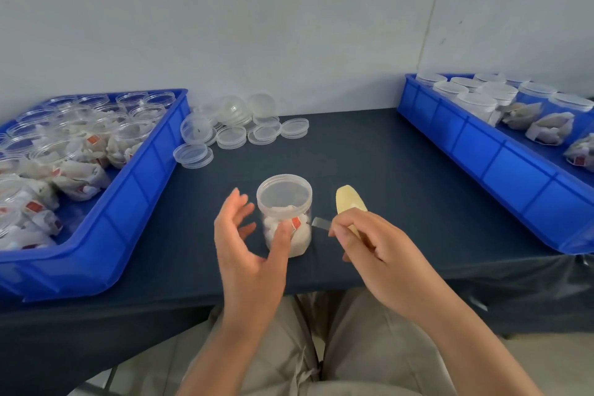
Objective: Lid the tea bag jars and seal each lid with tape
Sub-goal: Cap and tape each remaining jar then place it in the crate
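Your right grip (363,241) curls round tape roll (348,199), mostly hidden; left grip (247,244) spread wide, thumb on lidded jar (284,202), near-centre on surface (385,170). Red tea-bag tags (296,221) too blurred to read.

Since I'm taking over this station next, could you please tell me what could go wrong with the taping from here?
The left hand steadies the jar mainly with its thumb, so the pull of the right hand on the tape roll might tip or drag it. The tape strip meets the jar's side just below the lid, so it may miss the seam.
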`<action>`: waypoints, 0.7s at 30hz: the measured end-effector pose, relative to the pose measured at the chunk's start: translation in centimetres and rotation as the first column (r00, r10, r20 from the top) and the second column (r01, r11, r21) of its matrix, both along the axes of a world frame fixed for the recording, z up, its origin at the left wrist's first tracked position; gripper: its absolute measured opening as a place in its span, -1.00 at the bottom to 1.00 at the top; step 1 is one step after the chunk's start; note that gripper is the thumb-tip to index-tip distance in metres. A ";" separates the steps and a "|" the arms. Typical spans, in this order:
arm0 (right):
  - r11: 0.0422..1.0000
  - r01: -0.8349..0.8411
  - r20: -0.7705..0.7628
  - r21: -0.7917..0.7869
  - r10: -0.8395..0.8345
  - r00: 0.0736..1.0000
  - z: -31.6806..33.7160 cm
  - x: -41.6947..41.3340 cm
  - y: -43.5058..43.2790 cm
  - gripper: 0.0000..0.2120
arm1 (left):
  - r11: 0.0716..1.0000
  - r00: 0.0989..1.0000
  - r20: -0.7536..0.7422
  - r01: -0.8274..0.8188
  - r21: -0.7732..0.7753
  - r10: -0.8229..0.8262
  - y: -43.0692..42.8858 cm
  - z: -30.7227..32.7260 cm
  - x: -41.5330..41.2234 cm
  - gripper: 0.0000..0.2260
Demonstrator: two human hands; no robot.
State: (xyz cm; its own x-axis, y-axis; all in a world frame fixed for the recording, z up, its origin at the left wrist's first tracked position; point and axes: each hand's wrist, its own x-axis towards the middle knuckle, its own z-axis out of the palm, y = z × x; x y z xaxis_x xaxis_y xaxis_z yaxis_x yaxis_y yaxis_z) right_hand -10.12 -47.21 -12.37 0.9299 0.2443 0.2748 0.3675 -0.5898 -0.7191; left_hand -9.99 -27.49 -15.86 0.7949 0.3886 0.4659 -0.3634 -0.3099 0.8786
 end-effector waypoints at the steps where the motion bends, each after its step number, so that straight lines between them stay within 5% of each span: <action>1: 1.000 0.010 -0.005 -0.005 -0.010 1.000 -0.1 0.0 0.0 -0.81 | 1.000 0.995 -0.101 0.017 -0.004 -0.018 0.1 -0.3 0.8 -0.20; 4: 0.999 0.038 -0.015 -0.015 -0.038 0.999 -0.1 0.2 0.2 -0.78 | 0.985 0.947 -0.271 0.171 -0.028 -0.172 0.3 -0.5 3.2 0.00; 11: 0.997 0.077 -0.032 0.001 -0.077 0.997 -0.4 0.7 -0.2 -0.77 | 0.916 0.891 -0.245 0.401 0.031 -0.382 1.6 0.5 4.2 -0.64; 15: 0.995 0.099 -0.043 -0.008 -0.099 0.994 -0.5 1.0 -0.1 -0.77 | 0.888 0.858 -0.261 0.459 0.001 -0.443 1.1 0.9 3.3 -0.40; 21: 0.994 0.107 -0.061 0.020 -0.106 0.992 -0.6 1.1 0.2 -0.77 | 0.876 0.844 -0.268 0.482 0.001 -0.464 0.8 1.3 3.0 -0.47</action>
